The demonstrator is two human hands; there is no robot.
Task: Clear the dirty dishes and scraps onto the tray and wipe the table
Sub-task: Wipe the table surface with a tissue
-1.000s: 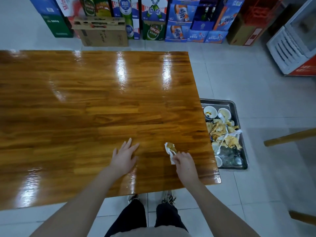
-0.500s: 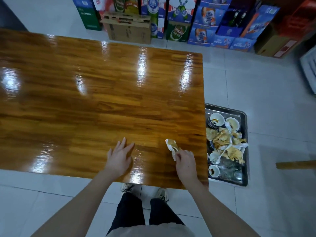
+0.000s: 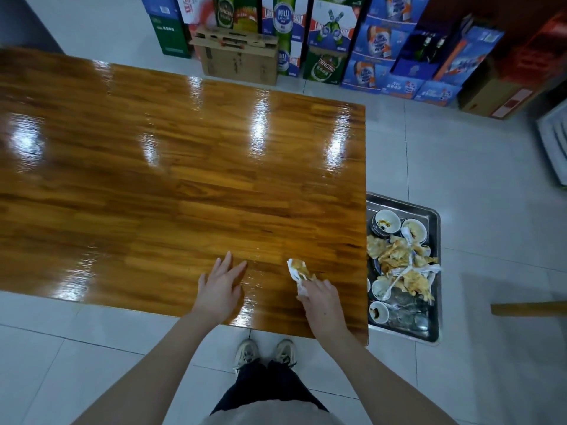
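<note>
Wiping the tabletop (image 3: 184,179) near its front right corner, we pinch a soiled tissue (image 3: 298,270) in the curled fingers of our right hand (image 3: 322,299). Our left hand (image 3: 219,289) lies open, fingers straight, on or just over the wood; contact is unclear. The tissue, stained yellow-brown, meets the surface just ahead of the right hand. To do this well, we judge, strokes should run toward the right edge, carrying grease to the tray (image 3: 438,302) rather than spreading it, and a clean fold would help. The tray sits low beside that edge, crowded with bowls (image 3: 386,220) and scraps (image 3: 399,259), leaving little room. Beer cartons (image 3: 325,41) and a cardboard box (image 3: 239,59) stand beyond; a wooden rail (image 3: 527,308) juts in at right.
</note>
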